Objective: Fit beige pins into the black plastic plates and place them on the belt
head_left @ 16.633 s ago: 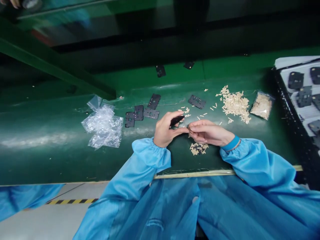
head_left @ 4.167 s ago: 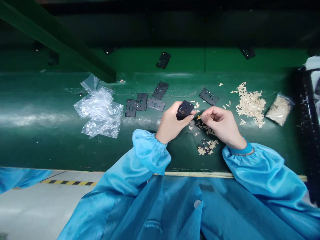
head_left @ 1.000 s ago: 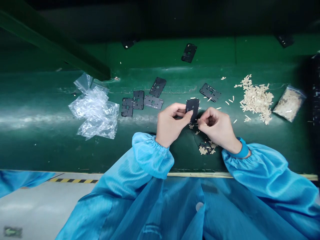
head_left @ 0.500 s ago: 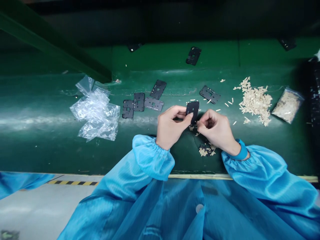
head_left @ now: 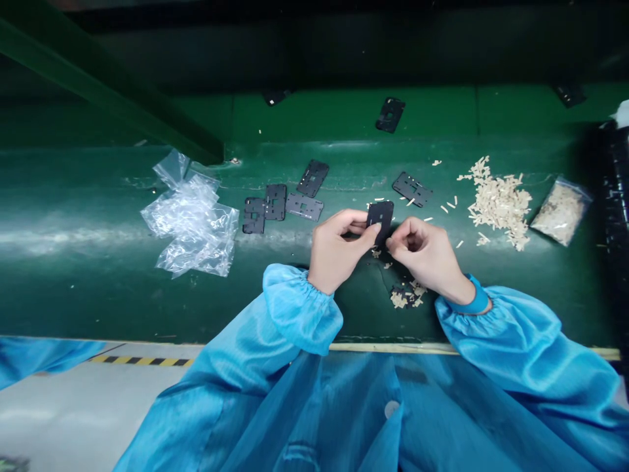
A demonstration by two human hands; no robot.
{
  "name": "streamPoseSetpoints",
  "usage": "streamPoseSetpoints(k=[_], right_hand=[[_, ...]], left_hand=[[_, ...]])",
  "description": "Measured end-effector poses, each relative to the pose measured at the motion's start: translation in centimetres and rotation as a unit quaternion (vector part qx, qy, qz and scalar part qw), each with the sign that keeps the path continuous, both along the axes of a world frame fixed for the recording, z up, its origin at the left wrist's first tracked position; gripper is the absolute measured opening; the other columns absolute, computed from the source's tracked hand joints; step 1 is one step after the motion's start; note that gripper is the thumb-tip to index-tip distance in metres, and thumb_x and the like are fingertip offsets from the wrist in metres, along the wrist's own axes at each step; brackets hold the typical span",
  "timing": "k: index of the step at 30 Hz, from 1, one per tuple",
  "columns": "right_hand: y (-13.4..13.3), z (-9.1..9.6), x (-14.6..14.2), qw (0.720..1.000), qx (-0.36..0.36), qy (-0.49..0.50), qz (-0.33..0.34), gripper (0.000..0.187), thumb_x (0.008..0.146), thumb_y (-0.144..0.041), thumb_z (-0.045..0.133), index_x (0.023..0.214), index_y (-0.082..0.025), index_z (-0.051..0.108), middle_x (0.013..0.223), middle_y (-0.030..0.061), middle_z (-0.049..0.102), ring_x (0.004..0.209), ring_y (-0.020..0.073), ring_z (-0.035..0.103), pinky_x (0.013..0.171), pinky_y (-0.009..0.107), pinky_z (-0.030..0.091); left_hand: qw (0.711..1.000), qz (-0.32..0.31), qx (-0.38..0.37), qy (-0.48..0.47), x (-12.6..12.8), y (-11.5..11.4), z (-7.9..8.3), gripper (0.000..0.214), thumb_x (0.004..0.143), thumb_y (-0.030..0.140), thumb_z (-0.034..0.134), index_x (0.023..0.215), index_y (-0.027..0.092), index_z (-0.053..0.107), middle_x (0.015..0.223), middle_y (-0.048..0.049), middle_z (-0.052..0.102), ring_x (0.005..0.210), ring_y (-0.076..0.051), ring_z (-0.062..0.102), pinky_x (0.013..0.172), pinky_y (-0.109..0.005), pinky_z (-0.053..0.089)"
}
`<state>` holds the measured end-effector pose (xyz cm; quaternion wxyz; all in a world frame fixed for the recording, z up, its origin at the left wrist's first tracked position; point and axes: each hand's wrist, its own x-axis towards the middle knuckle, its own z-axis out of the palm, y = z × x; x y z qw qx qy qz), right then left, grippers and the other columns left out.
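L hand (head_left: 341,249) grips black perforated plate (head_left: 380,221) w/ thumb on its face, above green bench (head_left: 98,301), R hand (head_left: 425,252) pinched shut at plate's lower edge (can't tell if on it), cream strips (head_left: 501,203) well right.

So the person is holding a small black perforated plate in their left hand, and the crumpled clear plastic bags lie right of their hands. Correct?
Not quite: the head view shows the crumpled clear plastic bags left of the left hand and right hand, not right of them. The small black perforated plate is indeed in the left hand.
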<state>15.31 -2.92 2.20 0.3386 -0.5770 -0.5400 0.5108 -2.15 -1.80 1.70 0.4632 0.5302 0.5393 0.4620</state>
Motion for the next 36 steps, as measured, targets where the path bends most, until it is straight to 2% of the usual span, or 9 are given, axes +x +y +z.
streamPoseSetpoints(k=[10,14,18,22,28,33,36], right_hand=[[0.1,-0.2,0.2,1.0,-0.008,-0.004,-0.006,0.015,0.076,-0.025,0.07,0.07,-0.02,0.058,0.062,-0.0032,0.058,0.054,0.0102,0.045,0.052,0.026,0.034],[0.1,-0.1,0.2,1.0,-0.016,-0.003,-0.01,0.016,0.076,-0.024,0.073,0.069,-0.02,0.059,0.062,-0.0023,0.06,0.055,0.0108,0.047,0.053,0.027,0.036],[0.4,0.2,0.6,0.999,-0.042,0.003,-0.001,0.02,0.079,-0.031,0.075,0.071,-0.019,0.061,0.064,-0.0005,0.063,0.055,0.011,0.049,0.052,0.026,0.037],[0.6,0.4,1.1,0.997,-0.076,0.001,0.021,0.029,0.083,-0.042,0.076,0.074,-0.018,0.064,0.062,-0.0007,0.062,0.05,0.01,0.045,0.047,0.025,0.033],[0.7,0.8,1.7,0.995,0.001,-0.099,0.018,0.039,0.079,-0.052,0.082,0.072,-0.018,0.064,0.058,-0.0012,0.059,0.051,0.0102,0.045,0.046,0.025,0.031],[0.9,1.7,2.3,0.997,-0.06,0.033,0.027,0.047,0.088,-0.061,0.072,0.07,-0.019,0.058,0.053,-0.0046,0.049,0.046,0.0084,0.039,0.045,0.025,0.03],[1.0,1.8,2.3,0.994,-0.074,0.084,0.014,0.046,0.089,-0.059,0.072,0.071,-0.019,0.059,0.055,-0.0042,0.051,0.046,0.008,0.039,0.044,0.025,0.03]], left_hand=[[1.0,-0.005,-0.012,-0.026,0.1,0.1,0.4,0.006,0.081,0.021,0.076,0.085,0.018,0.074,0.084,-0.0005,0.077,0.074,-0.011,0.071,0.072,-0.022,0.06],[0.999,-0.007,-0.025,-0.043,0.1,0.1,0.3,0.011,0.08,0.027,0.078,0.083,0.018,0.072,0.08,-0.0006,0.076,0.072,-0.012,0.07,0.07,-0.023,0.059],[0.997,-0.011,-0.049,-0.065,0.0,0.1,0.0,0.021,0.079,0.036,0.081,0.084,0.018,0.072,0.079,-0.0008,0.075,0.07,-0.012,0.07,0.069,-0.024,0.06],[0.993,-0.016,-0.077,-0.088,-0.2,0.2,-0.2,0.025,0.077,0.04,0.083,0.085,0.019,0.072,0.08,-0.0006,0.074,0.07,-0.012,0.069,0.07,-0.026,0.061],[0.982,-0.013,-0.129,-0.136,-0.2,0.2,-0.5,0.031,0.074,0.044,0.085,0.083,0.019,0.069,0.074,0.0011,0.072,0.066,-0.013,0.069,0.063,-0.027,0.064],[0.974,0.009,-0.146,-0.171,-0.3,0.4,-0.5,0.037,0.071,0.048,0.087,0.084,0.02,0.067,0.07,0.0025,0.07,0.063,-0.012,0.068,0.056,-0.024,0.062],[0.967,0.015,-0.168,-0.19,-0.3,0.5,-0.3,0.04,0.068,0.049,0.089,0.082,0.02,0.065,0.068,0.0038,0.067,0.061,-0.011,0.067,0.055,-0.023,0.063]])
